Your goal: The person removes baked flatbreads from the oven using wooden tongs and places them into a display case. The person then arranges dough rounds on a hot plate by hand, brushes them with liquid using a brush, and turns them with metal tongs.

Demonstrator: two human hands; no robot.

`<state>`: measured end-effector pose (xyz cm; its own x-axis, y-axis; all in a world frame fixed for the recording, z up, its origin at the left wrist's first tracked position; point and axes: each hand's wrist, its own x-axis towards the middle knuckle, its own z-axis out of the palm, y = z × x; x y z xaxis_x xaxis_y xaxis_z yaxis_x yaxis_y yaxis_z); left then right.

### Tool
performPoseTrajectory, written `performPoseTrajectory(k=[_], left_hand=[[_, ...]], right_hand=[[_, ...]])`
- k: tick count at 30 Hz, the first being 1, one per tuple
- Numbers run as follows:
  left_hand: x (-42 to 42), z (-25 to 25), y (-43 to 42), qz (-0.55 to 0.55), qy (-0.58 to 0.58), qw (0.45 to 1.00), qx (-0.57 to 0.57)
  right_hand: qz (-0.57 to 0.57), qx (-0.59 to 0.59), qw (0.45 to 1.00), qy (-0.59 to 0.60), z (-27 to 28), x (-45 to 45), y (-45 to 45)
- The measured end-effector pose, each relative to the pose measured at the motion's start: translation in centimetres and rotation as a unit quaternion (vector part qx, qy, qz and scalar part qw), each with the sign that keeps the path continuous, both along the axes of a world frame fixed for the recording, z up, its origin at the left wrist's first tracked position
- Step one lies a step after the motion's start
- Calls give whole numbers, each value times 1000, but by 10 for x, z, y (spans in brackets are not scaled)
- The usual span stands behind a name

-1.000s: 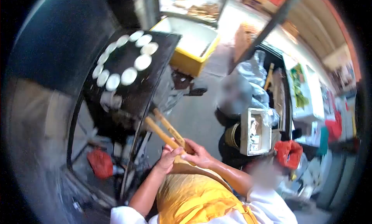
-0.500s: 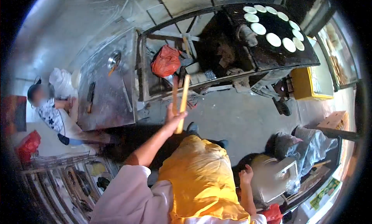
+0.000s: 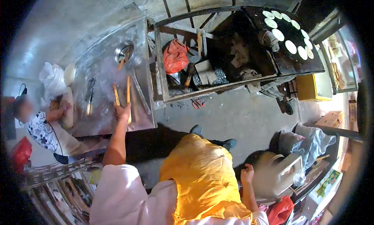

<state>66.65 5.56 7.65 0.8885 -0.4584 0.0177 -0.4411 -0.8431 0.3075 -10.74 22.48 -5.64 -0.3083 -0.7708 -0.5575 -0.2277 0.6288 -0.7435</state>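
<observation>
My left hand (image 3: 124, 111) is closed around a pair of flat wooden sticks (image 3: 128, 93). It is over the near right part of a floury metal worktable (image 3: 107, 122); whether it touches the surface I cannot tell. Beyond the sticks is a round metal bowl (image 3: 124, 51) with an orange-handled utensil (image 3: 120, 64) leaning out. A long metal bar (image 3: 141, 93) lies just right of the sticks, and a dark tool with a pale handle (image 3: 90, 96) to their left. My right hand (image 3: 247, 174) hangs low with curled fingers and nothing visible in it, beside a beige container (image 3: 269, 174).
Right of the worktable stands an open metal frame (image 3: 218, 90) holding a red plastic bag (image 3: 175, 57). Several pale dough rounds (image 3: 290, 46) lie on a black griddle (image 3: 269, 53). A person (image 3: 43, 127) is at the table's left end. A yellow crate (image 3: 307, 88) is at right.
My left hand has swung left with the wooden sticks, from over the floor to over the worktable. My view has turned a little left. The right hand's fingers are more curled.
</observation>
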Motion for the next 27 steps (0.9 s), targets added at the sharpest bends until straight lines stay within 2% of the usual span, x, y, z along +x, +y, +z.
performPoseTrajectory(k=[1,3,4,5,6,8,9,11,12,13,14,15,17,19,20,21,22,24,26,27], left_hand=[[-4,4,-5,-2,6,1000,0],[-33,33,-29,-90,-153,977,117],[-40,42,-40,-180,-69,979,59],[-35,24,-46,-235,-33,971,22],[-41,18,-56,-210,21,977,23],[-52,3,-73,-179,109,977,30],[-52,-3,-74,-185,115,976,26],[-60,-2,-76,-183,143,970,74],[-43,-33,-71,-167,215,960,67],[-23,-79,-60,-193,237,952,-13],[-58,-29,-60,-96,362,927,-30],[-74,-2,-54,-103,486,865,-68],[-109,13,-50,-59,673,728,-114],[-172,51,-52,-43,757,642,-115],[-195,51,-51,-73,807,576,-110],[-223,56,-54,-169,819,540,-90],[-252,50,-57,-223,843,481,-89],[-321,70,-67,-228,855,463,-45],[-382,84,-76,-229,874,429,-7],[-410,85,-77,-237,883,405,6]], right_hand=[[10,-45,999,2,-1,9,1],[21,-61,996,57,2,23,-4],[-57,-25,997,-53,7,28,-8],[-133,12,978,-162,13,34,-10],[7,57,998,-40,76,62,-34],[35,78,996,-16,97,73,-51],[64,102,993,4,103,70,-51],[47,80,996,7,93,58,-47],[61,75,995,14,98,59,-54],[71,71,995,21,105,59,-59],[67,58,996,17,104,59,-59],[59,43,997,14,101,62,-62],[79,42,996,24,134,82,-82],[104,13,994,6,128,95,-93],[103,10,994,-23,152,114,-109],[104,5,993,-53,188,136,-126],[111,-9,992,-51,209,151,-138],[141,-36,988,-55,244,166,-154],[153,-78,982,-78,252,164,-157],[171,-101,979,-39,258,156,-155]])
